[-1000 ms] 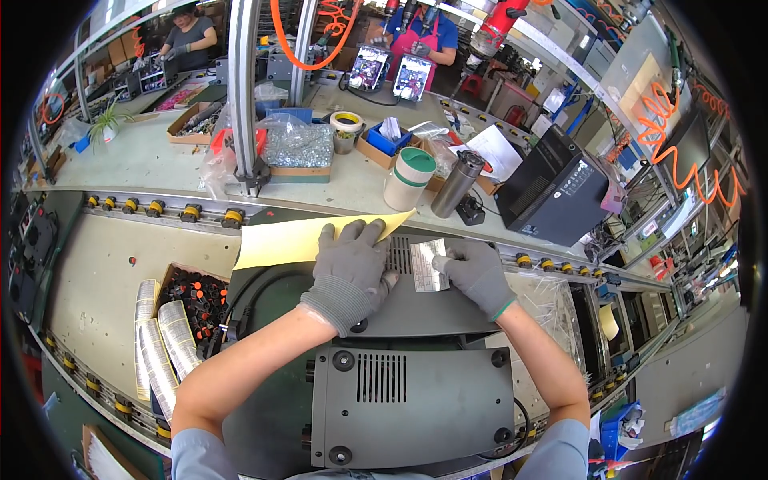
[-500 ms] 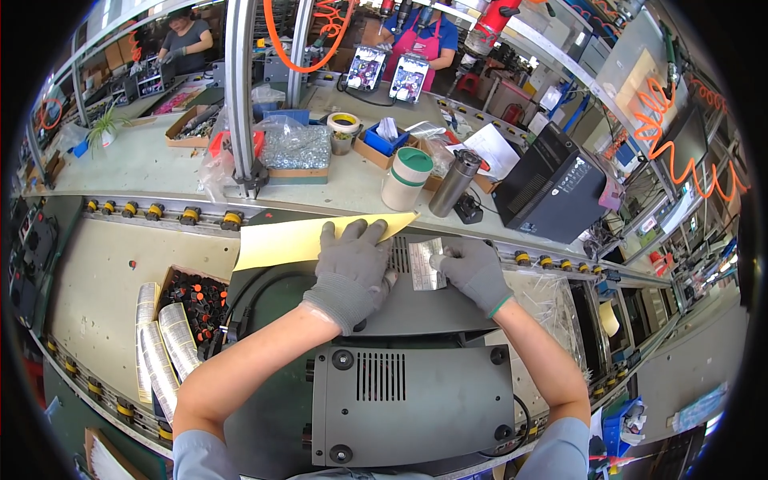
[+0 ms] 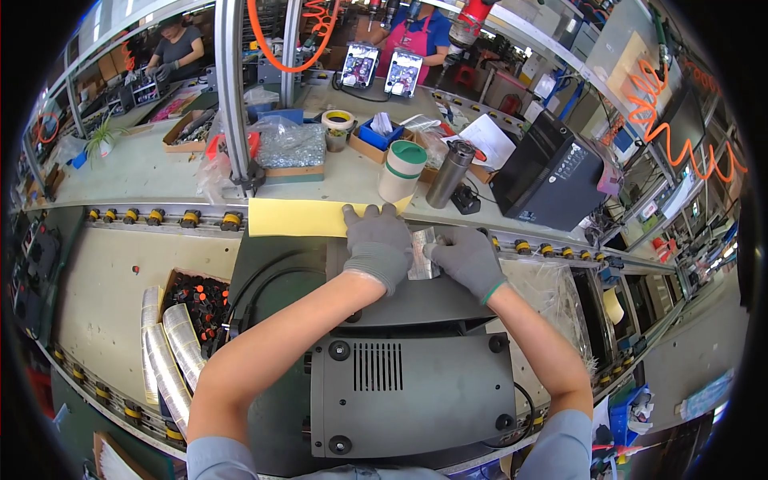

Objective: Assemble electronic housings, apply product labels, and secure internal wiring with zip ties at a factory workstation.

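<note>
Head view: pinching a label (image 3: pixel 422 261) in the right hand (image 3: pixel 468 260), above the far case (image 3: pixel 408 309); resting the left hand (image 3: pixel 379 245), unclenched, on a sheet (image 3: pixel 296 218) by the case's far edge. Can see the near case (image 3: pixel 448 392) just this side of the far one, black parts (image 3: pixel 210 302) leftward, a cup (image 3: pixel 402 172) beyond.

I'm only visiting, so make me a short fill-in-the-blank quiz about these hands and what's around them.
1. The left hand touches paper coloured ____.
2. The right hand holds a label coloured ____.
3. The cup with the green lid stands to the flask's ____.
4. Both hands wear grey ____.

Missing words: yellow; silver; left; gloves.
</note>
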Motion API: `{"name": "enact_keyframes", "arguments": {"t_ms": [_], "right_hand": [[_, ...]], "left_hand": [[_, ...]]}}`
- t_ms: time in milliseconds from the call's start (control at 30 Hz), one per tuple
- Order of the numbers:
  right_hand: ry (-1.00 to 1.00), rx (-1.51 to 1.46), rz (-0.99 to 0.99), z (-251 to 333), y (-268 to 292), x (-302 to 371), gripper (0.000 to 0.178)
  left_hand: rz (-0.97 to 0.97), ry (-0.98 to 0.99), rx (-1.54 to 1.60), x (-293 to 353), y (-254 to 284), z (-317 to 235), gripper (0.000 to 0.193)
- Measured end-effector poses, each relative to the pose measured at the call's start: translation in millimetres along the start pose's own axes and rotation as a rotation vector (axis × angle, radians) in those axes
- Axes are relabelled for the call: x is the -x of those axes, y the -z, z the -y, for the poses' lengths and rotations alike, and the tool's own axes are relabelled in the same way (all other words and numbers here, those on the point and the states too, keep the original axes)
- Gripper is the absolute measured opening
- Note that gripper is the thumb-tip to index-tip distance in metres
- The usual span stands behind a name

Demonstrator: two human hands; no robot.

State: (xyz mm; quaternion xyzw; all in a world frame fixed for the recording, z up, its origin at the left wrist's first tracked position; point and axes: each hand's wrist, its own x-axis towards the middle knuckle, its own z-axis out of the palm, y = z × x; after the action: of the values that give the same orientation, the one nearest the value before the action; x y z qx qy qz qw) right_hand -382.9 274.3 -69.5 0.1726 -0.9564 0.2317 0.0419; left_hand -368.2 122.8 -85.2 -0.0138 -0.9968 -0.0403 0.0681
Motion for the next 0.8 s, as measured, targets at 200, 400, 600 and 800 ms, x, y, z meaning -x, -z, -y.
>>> {"name": "enact_keyframes", "arguments": {"t_ms": [200, 400, 600, 800], "right_hand": [[0.055, -0.012, 0.01, -3.4, 0.3, -1.5, 0.034], [0.002, 0.044, -0.015, -7.1, 11.4, -6.6, 0.034], [-0.036, 0.234, -0.421, -36.2, 58.3, 10.1, 0.025], [0.573, 0.604, -0.293, -13.3, -1.8, 47.5, 0.03]], "left_hand": [[-0.001, 0.016, 0.064, -2.3, -4.3, -6.5, 0.032], [0.037, 0.063, -0.02, -7.3, -5.7, -18.5, 0.037], [-0.049, 0.027, -0.087, -7.7, -6.3, -18.2, 0.04], [-0.38, -0.2, 0.334, 45.3, 56.7, 30.8, 0.05]]}}
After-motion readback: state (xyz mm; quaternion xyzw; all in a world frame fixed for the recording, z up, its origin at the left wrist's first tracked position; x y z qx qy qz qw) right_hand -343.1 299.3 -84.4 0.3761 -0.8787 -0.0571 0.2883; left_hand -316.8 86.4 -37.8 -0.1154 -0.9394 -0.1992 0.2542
